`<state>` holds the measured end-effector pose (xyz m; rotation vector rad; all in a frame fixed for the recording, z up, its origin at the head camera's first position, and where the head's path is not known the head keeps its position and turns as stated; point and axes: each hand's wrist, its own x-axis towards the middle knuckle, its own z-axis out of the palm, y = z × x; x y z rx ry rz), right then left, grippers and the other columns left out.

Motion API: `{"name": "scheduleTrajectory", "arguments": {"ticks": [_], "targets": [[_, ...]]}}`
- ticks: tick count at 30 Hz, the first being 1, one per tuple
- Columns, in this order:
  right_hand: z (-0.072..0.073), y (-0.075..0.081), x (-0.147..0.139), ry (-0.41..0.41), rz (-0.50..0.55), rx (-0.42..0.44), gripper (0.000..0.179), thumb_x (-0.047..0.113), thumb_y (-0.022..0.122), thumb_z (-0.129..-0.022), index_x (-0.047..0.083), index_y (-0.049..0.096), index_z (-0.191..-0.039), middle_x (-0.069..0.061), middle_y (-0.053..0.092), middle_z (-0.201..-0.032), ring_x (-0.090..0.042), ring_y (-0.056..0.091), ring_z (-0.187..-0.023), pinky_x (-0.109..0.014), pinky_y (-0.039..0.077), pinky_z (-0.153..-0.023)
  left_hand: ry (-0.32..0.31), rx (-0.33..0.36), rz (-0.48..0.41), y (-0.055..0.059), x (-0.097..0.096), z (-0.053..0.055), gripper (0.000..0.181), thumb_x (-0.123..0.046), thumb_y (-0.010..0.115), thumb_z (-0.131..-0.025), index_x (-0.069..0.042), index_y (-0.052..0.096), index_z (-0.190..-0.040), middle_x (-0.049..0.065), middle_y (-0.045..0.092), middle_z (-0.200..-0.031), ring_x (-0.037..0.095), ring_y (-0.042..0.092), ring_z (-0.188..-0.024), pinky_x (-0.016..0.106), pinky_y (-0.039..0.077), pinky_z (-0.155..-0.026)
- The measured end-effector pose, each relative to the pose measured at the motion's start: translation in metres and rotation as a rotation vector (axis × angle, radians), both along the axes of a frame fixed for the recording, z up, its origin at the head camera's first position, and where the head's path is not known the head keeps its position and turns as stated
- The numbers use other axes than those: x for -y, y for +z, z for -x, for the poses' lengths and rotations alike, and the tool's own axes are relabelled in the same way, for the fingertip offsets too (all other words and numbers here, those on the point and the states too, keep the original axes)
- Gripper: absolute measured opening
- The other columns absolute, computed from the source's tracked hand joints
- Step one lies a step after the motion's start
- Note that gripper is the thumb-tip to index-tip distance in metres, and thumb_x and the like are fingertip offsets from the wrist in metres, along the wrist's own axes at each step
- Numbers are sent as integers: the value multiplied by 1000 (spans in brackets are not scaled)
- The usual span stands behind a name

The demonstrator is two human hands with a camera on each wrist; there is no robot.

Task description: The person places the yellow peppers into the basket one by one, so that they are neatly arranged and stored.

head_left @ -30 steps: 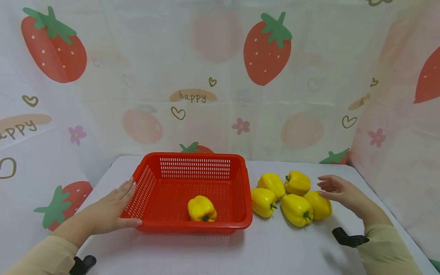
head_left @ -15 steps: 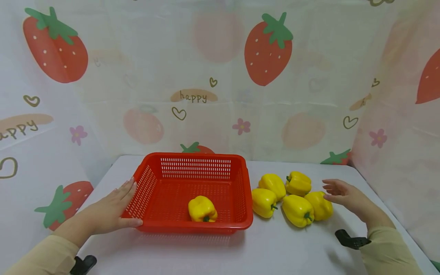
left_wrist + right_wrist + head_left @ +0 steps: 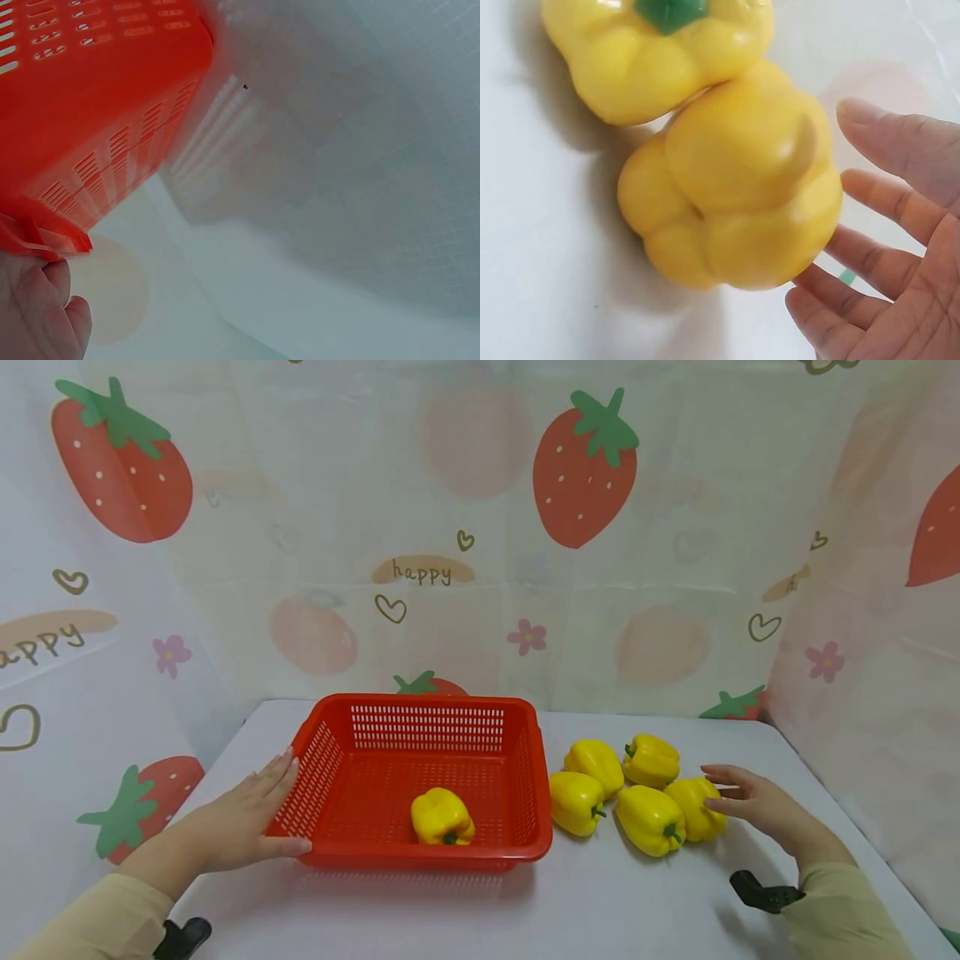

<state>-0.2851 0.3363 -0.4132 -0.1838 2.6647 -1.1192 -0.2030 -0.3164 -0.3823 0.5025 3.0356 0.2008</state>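
Note:
My left hand (image 3: 232,818) rests along the left side of a red plastic basket (image 3: 420,852), its fingers straight and its thumb at the front rim. In the left wrist view the hand (image 3: 41,307) shows at the basket's rim (image 3: 45,240). One yellow bell pepper (image 3: 442,816) lies in the basket. To the basket's right, my right hand (image 3: 761,802) is beside the rightmost yellow bell pepper (image 3: 693,808). In the right wrist view, the spread fingers and thumb of the right hand (image 3: 900,255) face this pepper (image 3: 735,195), fingertips right at its side, without closing round it.
Several more yellow bell peppers (image 3: 649,820) are grouped between the basket and my right hand. The white table (image 3: 600,910) has fabric printed with strawberries (image 3: 585,477) behind it and at both sides.
My right hand first shifts slightly right, then lowers beside the rightmost bell pepper. The left hand, the basket and the peppers keep their places.

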Motion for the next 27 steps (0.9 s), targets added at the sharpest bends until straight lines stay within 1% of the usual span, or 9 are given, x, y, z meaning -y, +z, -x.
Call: {"name": "scheduleTrajectory", "arguments": {"ticks": [8,14,16,23,27], "targets": [[-2,-7,-1,-19,-2,47,84,48,64,-79,6,28,-142,-25,30,-141,-45,33,-123,-62,35,-92,5,5,-2,-2,1,1,112,-72,55,-69,1,16,-144,21,14,-149,40,17,-134,58,24,-103],[-2,-12,-3,-5,10,38,86,44,68,-78,7,26,-143,-26,29,-142,-45,34,-123,-63,34,-93,10,11,-7,-1,0,0,112,-71,56,-69,1,16,-144,21,13,-150,40,17,-134,58,23,-104],[-2,-13,-4,-1,17,48,88,43,69,-77,8,25,-144,-26,28,-142,-45,35,-122,-63,34,-93,9,11,-9,0,0,0,112,-71,56,-69,1,16,-144,21,13,-150,40,16,-134,58,22,-104],[-5,-14,-3,29,33,80,94,37,73,-74,15,17,-147,-27,26,-142,-39,43,-116,-64,34,-92,7,9,-7,0,0,0,111,-70,56,-70,2,16,-144,21,13,-150,40,16,-134,58,22,-104],[-6,-15,-3,33,27,81,96,37,74,-73,17,16,-147,-28,24,-142,-39,42,-116,-64,34,-91,8,7,1,-1,1,0,111,-71,55,-70,1,16,-144,20,13,-150,40,16,-134,57,22,-105]]}}
